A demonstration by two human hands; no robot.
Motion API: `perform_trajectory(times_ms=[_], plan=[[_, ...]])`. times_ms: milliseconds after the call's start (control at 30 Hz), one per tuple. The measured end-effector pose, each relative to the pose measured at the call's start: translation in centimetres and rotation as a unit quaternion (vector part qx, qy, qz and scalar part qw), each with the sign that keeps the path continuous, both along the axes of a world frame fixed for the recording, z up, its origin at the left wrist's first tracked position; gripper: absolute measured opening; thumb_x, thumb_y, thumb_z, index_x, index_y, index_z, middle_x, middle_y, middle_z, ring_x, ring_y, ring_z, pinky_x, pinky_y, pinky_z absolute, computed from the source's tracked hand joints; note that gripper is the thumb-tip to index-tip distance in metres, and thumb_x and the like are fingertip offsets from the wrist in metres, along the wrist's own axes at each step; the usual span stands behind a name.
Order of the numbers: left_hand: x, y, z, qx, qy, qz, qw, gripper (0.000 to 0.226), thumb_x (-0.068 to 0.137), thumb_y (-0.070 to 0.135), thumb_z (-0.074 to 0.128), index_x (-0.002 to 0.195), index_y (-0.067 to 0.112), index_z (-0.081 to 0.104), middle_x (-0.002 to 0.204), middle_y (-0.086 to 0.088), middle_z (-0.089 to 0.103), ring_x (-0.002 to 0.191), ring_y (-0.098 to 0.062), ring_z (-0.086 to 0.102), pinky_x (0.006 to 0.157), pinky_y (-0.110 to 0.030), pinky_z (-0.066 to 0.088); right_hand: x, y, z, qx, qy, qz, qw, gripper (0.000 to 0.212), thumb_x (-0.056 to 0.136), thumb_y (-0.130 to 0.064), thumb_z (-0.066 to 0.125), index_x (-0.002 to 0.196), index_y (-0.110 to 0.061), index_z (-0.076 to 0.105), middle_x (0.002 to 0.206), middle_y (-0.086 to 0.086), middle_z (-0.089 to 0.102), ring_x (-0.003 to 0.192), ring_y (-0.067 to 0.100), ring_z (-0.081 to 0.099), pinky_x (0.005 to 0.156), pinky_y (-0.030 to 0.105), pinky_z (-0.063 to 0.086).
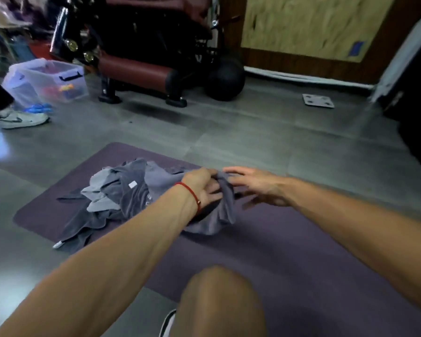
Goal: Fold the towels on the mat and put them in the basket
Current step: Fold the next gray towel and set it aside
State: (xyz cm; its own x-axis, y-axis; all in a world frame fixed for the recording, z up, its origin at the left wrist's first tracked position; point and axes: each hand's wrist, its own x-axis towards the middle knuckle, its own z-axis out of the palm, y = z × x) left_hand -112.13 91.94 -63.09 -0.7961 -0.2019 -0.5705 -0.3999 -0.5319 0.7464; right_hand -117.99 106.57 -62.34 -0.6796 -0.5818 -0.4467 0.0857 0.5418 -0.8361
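Several grey towels (117,193) lie in a crumpled heap on the far left part of a purple mat (289,251). My left hand (204,188), with a red string at the wrist, grips a bunched grey-blue towel (219,215) lifted off the right side of the heap. My right hand (255,184) is just to the right of it, fingers stretched out toward the towel's top edge, touching or nearly touching the cloth. No basket shows in this view.
My bare knee (221,302) is in the near foreground over the mat. A clear plastic storage box (46,79), another person's white shoe (22,119), a dark red bench (141,71), a black ball (225,79) and a small grey plate (317,100) are on the grey floor beyond.
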Motion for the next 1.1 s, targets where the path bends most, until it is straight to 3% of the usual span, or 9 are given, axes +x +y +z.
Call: perform_trajectory(times_ms=[133,200,300,400,467,600,767,833,1100], plan=[[1.8,5.8,1.4,-0.016,0.01,-0.152,0.988,0.024,0.102,0.013,0.038,0.1,0.005,0.061,0.111,-0.017,0.065,0.108,-0.03,0.061,0.089,-0.045,0.052,3.3,6.5,-2.3,-0.043,0.103,-0.108,0.988,0.031,0.086,-0.004,0.072,0.113,-0.018,0.067,0.105,0.013,0.072,0.086,0.021,0.067,0.077,0.025,0.057],[2.0,7.2,0.5,-0.212,0.012,-0.203,0.956,0.009,0.094,0.013,0.056,0.094,0.009,0.065,0.108,-0.015,0.063,0.099,-0.029,0.062,0.08,-0.045,0.058,4.3,9.6,-3.3,-0.022,0.151,-0.151,0.977,0.028,0.088,0.006,0.059,0.105,-0.012,0.072,0.091,0.008,0.072,0.076,0.016,0.062,0.062,0.017,0.05],[1.4,8.3,0.3,-0.549,0.034,-0.349,0.759,0.029,0.081,0.022,0.073,0.107,0.015,0.064,0.104,-0.007,0.063,0.086,-0.025,0.062,0.064,-0.035,0.057,4.9,14.1,-4.2,-0.022,0.141,-0.186,0.972,0.036,0.09,0.006,0.048,0.102,-0.016,0.075,0.09,0.003,0.076,0.078,0.01,0.066,0.065,0.017,0.052],[0.2,11.0,0.2,-0.617,0.055,-0.525,0.584,0.073,0.08,0.042,0.076,0.139,0.018,0.039,0.133,-0.008,0.053,0.107,-0.028,0.059,0.087,-0.037,0.053,4.7,18.4,-4.7,-0.037,0.123,-0.188,0.974,0.03,0.095,0.001,0.051,0.098,-0.018,0.074,0.094,0.003,0.076,0.086,0.012,0.067,0.083,0.029,0.054],[-0.5,14.0,-0.3,-0.599,0.073,-0.587,0.539,0.08,0.082,0.049,0.074,0.145,0.018,0.036,0.141,-0.002,0.048,0.125,-0.024,0.051,0.102,-0.031,0.042,4.6,21.0,-4.8,-0.04,0.132,-0.182,0.974,0.022,0.098,-0.003,0.053,0.104,-0.011,0.072,0.102,0.012,0.075,0.089,0.013,0.065,0.089,0.033,0.052],[-2.3,19.9,-5.1,-0.621,0.1,-0.53,0.568,0.045,0.085,0.041,0.071,0.12,0.015,0.056,0.117,-0.006,0.062,0.106,-0.028,0.057,0.082,-0.03,0.044,5.0,26.1,-4.9,0.001,0.172,-0.171,0.97,0.017,0.099,-0.01,0.057,0.105,-0.009,0.072,0.103,0.012,0.075,0.088,0.012,0.064,0.088,0.033,0.052],[-2.4,21.1,-10.0,-0.684,0.169,-0.482,0.52,0.023,0.082,0.015,0.064,0.104,0.013,0.058,0.112,-0.015,0.062,0.103,-0.036,0.058,0.081,-0.036,0.046,5.6,34.7,-5.2,0.213,0.253,-0.095,0.939,0.032,0.067,-0.066,0.068,0.09,-0.044,0.064,0.088,-0.014,0.071,0.078,0.013,0.071,0.071,0.045,0.059],[-2.0,20.3,-10.8,-0.71,0.184,-0.464,0.496,0.018,0.08,0.016,0.064,0.095,0.014,0.055,0.108,-0.014,0.06,0.099,-0.038,0.057,0.077,-0.038,0.044,5.9,37.5,-5.5,0.266,0.251,-0.088,0.926,0.029,0.067,-0.062,0.075,0.086,-0.044,0.063,0.088,-0.013,0.07,0.079,0.015,0.069,0.072,0.043,0.059],[-3.0,12.1,-12.4,-0.751,0.068,-0.354,0.553,0.02,0.084,0.014,0.059,0.101,0.003,0.058,0.107,-0.031,0.062,0.099,-0.052,0.058,0.081,-0.047,0.048,6.7,43.0,-5.7,0.33,0.222,-0.099,0.912,0.021,0.083,-0.039,0.079,0.072,-0.034,0.062,0.073,-0.011,0.064,0.072,0.007,0.059,0.064,0.026,0.044]])
